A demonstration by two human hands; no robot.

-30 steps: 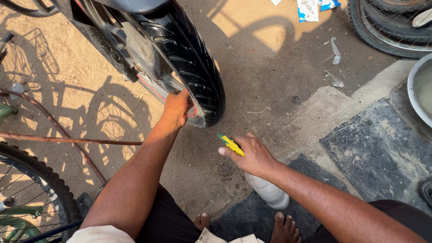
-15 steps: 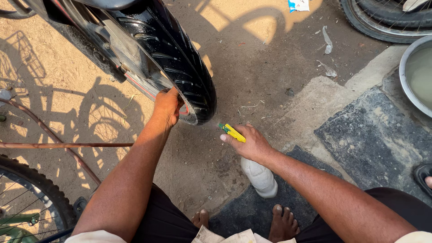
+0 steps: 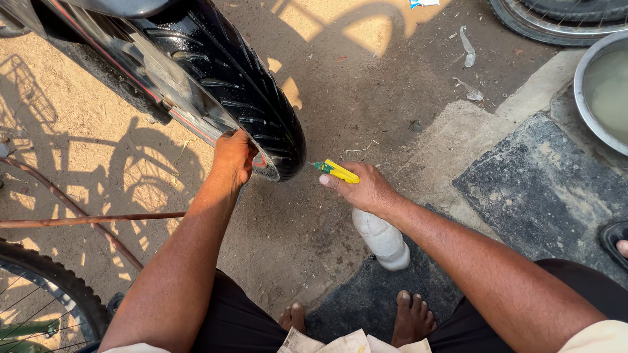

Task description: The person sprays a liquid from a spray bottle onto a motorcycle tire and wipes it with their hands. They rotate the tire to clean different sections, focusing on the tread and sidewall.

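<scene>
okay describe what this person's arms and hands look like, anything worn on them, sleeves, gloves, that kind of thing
Both arms are bare from the hands up to near the shoulders. The left hand and right hand wear no gloves, and no rings, watch or bracelets show. A pale, light-coloured short sleeve edges the right upper arm; a similar pale edge shows at the left.

Metal basin (image 3: pixel 598 98) sitting at right edge, holding murky water. Spoked bicycle wheel (image 3: pixel 39 307) showing at lower left. Rusty rod (image 3: pixel 91 219) lying across sandy ground (image 3: pixel 366 85). Another tyre (image 3: pixel 556 23) lying at top right. Scraps of clear plastic (image 3: pixel 468 49) littering ground nearby. Dark slab (image 3: pixel 543 189) lying beside basin.
</scene>
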